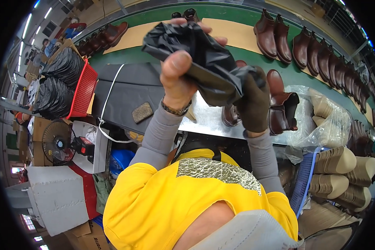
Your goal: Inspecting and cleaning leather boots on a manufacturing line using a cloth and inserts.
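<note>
In the middle of the frame, right up near the camera, both hands are on a crumpled wad of black paper [196, 54], held above the table [208, 118]. Room is pretty tight: the table's near edge runs across just below the wrists, a red basket [84, 89] stuffed with black bags sits at the left, a clear plastic bag [321, 121] bulges at the right, and the green conveyor [237, 54] with rows of brown boots [275, 35] curves across the top. The only open patch is the dark mat [129, 93] left of centre, with a small brown pad [142, 112] lying on it. The left hand [180, 79] has its grip closed around the wad, thumb pressed on the front and fingertips showing over the top edge. The right hand [254, 102], in a dark glove, is clamped on the wad's lower right end. A brown boot [281, 108] stands on the table just behind the gloved hand, touching distance, partly hidden.
</note>
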{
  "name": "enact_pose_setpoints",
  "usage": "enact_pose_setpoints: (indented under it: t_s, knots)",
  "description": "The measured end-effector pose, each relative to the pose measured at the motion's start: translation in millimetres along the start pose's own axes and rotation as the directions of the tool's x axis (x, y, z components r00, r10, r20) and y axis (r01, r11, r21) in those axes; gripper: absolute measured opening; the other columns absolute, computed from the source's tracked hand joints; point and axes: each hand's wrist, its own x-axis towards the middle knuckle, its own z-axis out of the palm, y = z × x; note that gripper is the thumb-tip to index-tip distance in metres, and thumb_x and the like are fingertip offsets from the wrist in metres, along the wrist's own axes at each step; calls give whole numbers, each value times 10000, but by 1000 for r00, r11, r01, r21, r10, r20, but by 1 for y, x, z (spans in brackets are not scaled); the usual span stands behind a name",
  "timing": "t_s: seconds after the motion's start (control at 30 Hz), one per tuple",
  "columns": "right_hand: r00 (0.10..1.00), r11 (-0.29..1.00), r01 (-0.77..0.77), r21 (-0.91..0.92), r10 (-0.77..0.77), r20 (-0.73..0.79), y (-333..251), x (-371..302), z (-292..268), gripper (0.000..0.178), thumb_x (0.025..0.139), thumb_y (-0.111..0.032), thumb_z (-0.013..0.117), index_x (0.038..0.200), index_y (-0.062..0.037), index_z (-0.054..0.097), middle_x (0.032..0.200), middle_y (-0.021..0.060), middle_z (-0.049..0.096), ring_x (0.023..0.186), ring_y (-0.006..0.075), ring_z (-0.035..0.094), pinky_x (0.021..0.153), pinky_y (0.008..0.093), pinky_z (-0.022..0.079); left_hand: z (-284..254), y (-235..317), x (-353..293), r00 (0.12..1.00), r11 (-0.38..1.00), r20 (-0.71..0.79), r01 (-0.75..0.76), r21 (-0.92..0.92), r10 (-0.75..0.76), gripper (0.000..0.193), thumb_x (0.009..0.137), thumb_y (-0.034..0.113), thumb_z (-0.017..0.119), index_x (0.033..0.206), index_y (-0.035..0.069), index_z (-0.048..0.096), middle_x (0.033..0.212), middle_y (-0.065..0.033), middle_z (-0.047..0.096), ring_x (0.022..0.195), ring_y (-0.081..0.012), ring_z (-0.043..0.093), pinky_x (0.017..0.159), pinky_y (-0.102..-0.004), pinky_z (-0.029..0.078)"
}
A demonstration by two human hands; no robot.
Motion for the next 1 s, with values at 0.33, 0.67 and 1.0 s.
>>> enact_pose_setpoints:
  t_s: [0.33, 0.67, 1.0]
  knots:
    - [953, 988, -155, -13, 153, 262, -7, -5, -18, 323, 832, -82, 646, 1138, 12, 601, 1108, 66, 608, 986, 151, 592, 830, 280, 477, -9, -35, -7, 993, 918, 48, 79, 388, -106, 853, 710, 368, 745, 1347, 20, 298, 1296, -216, 460, 1148, -358, 539, 944, -427, 479]
    - [995, 891, -100, 442, 83, 58, -11, -16, -74, 661, 981, -455, 395, 1423, 20, 267, 1410, 204, 389, 1292, 315, 412, 1106, 423, 308, 6, -69, 45, 867, 940, 364, 328, 96, -340, 569, 823, 385, 700, 1207, 5, 524, 1050, -106, 605, 943, -190, 607, 823, -304, 496]
    - [832, 565, 519, -641, -506, 228, -54, -30, -96, 554, 607, -70, 845, 1106, -2, 614, 1048, 111, 651, 978, 186, 614, 863, 302, 473, 23, -99, 40, 876, 842, 68, 435, 320, -478, 363, 882, 422, 638, 954, 75, 562, 820, 19, 545, 714, -72, 531, 642, -229, 455]
